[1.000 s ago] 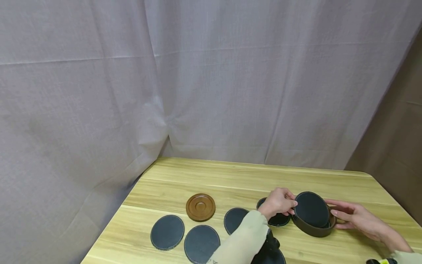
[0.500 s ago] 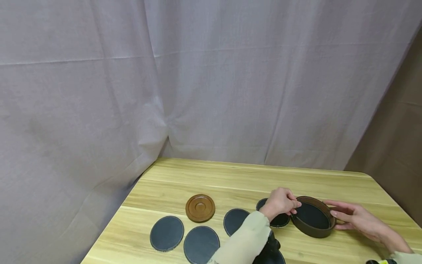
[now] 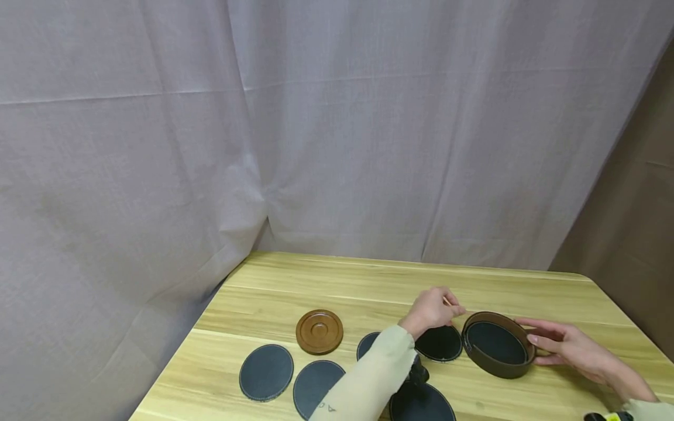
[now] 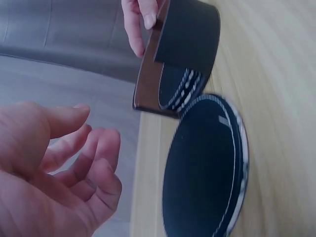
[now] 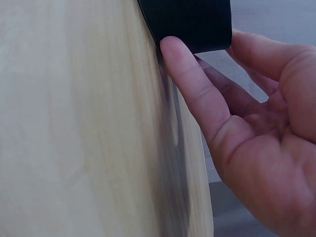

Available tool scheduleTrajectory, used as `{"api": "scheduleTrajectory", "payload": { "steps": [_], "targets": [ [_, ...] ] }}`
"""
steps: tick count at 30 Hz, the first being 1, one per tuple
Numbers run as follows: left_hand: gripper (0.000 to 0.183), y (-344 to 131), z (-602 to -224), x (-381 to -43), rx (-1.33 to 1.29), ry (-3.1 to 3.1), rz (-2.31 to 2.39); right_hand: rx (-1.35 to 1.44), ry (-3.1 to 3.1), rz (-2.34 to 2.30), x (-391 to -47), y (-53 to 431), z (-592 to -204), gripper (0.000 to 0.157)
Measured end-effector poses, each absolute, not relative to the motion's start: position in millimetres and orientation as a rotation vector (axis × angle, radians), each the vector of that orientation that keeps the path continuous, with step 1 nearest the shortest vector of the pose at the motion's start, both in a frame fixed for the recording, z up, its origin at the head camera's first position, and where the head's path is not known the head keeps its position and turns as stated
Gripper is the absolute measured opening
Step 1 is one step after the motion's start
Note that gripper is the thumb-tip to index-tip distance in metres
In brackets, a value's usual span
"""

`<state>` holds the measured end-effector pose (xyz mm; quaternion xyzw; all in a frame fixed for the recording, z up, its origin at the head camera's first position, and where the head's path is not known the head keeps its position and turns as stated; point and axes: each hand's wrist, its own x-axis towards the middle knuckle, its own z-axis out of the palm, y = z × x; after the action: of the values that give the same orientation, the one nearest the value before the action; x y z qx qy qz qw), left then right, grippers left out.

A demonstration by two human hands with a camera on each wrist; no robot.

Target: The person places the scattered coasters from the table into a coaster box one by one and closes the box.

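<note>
On the right of the table stands a round brown-and-black coaster holder, with stitched black coasters lying inside it. My right hand grips its right wall between thumb and fingers; the right wrist view shows the fingertips on the dark holder wall. My left hand hovers left of the holder, fingers loosely bent and holding nothing, as the left wrist view confirms. Just below that hand a black coaster lies flat next to the holder. Another black coaster sits nearer the front, partly behind my left forearm.
Two more black coasters, a left one and a right one, lie at the front left. Another coaster is mostly covered by my sleeve. A brown round wooden coaster sits behind them. Grey curtain hangs along the table's back edge.
A black coaster pinched by my left hand has dropped flat into the holder. That hand has let go and moved up and left. My right hand stays on the holder.
</note>
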<state>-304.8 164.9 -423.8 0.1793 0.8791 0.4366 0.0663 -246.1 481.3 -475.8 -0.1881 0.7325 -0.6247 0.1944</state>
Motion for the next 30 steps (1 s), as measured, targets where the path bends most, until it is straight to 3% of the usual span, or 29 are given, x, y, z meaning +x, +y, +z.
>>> {"api": "scheduleTrajectory", "payload": {
  "steps": [7,17,25,30],
  "targets": [
    [0.020,149,-428,-320,0.613,2.708,1.170,-0.543,2.032,-1.763,-246,482,-477,0.047],
    [0.037,131,-436,-337,0.743,2.842,0.747,-0.563,1.998,-1.795,-246,479,-475,0.048],
    [0.040,127,-446,-336,0.697,2.865,0.586,-0.534,2.034,-1.776,-245,480,-476,0.045],
    [0.051,127,-449,-335,0.634,2.843,0.556,-0.539,2.044,-1.773,-245,481,-477,0.045]
  ]
}}
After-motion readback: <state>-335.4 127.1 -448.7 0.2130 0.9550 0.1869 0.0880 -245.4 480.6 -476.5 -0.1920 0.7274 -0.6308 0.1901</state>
